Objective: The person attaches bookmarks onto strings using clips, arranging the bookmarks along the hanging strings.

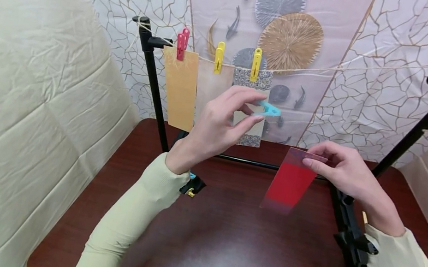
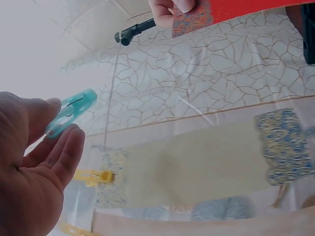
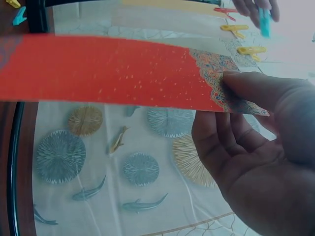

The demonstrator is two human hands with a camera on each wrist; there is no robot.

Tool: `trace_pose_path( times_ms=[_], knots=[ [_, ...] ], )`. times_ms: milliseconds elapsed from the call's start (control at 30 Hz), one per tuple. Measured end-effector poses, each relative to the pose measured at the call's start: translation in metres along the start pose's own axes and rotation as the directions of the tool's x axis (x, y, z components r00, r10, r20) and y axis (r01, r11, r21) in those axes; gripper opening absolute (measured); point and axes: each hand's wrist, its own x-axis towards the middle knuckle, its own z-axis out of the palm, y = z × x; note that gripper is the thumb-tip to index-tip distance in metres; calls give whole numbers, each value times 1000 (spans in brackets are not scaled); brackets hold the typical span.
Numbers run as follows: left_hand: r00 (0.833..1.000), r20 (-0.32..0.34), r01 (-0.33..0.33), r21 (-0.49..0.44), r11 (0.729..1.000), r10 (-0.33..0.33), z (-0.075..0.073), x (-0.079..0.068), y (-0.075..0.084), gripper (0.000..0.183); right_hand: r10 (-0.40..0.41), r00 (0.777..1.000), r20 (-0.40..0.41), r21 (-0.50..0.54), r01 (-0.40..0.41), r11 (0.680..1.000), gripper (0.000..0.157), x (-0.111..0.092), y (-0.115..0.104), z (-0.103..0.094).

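My left hand [image 1: 224, 121] pinches a light blue clothespin [image 1: 269, 109] between thumb and fingertips, in front of the hanging papers. In the left wrist view the clothespin [image 2: 73, 112] points away from the fingers. My right hand [image 1: 338, 169] holds a red paper strip [image 1: 292, 183] by its patterned top end, thumb on the near face; the strip slants down over the table. Up close in the right wrist view, the red strip [image 3: 113, 73] shows gold flecks and a patterned end under the thumb. A string [image 1: 312, 69] runs behind both hands.
A red clothespin [image 1: 182, 44] holds an orange paper [image 1: 179, 88] on the string. Yellow clothespins [image 1: 219, 57] hold a pale paper [image 1: 209, 83] and a cream one with patterned ends [image 1: 252, 140]. Black posts [image 1: 155, 82] carry the string. More clips [image 1: 190, 192] lie on the table [image 1: 220, 256].
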Motion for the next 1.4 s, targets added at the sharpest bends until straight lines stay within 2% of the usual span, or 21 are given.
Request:
trace_pose_path(
  times_ms=[200, 367, 467, 733, 900, 1067, 1233, 1400],
  knots=[
    [999, 5, -43, -3, 999, 43, -2, 27, 4, 34, 18, 1000, -20, -36, -18, 999, 15, 7, 1, 0],
    [999, 47, -3, 9, 1000, 2, -6, 48, 6, 35, 37, 998, -42, -18, -38, 999, 14, 13, -2, -3],
    [997, 68, 24, -15, 1000, -23, -7, 57, 7, 33, 44, 997, -67, 8, -44, 999, 13, 17, -5, -5],
    [999, 36, -18, -59, 998, 20, -5, 71, 2, 14, 28, 990, -136, 62, -20, 998, 15, 30, -11, -7],
    [999, 54, -6, -32, 999, 8, -5, 83, 2, 15, -26, 985, -172, 93, 43, 995, 14, 41, -19, -8],
    [996, 66, -63, 6, 998, 62, -7, 94, -1, 19, -42, 974, -224, 82, 61, 995, 16, 53, -24, -9],
    [995, 86, -60, 51, 997, 55, -10, 97, -5, 22, -32, 963, -267, 88, 57, 994, 21, 61, -29, -9],
    [994, 97, -48, 85, 995, 40, -11, 100, -3, 18, -56, 947, -317, 115, 97, 989, 19, 67, -32, -11]
  ],
)
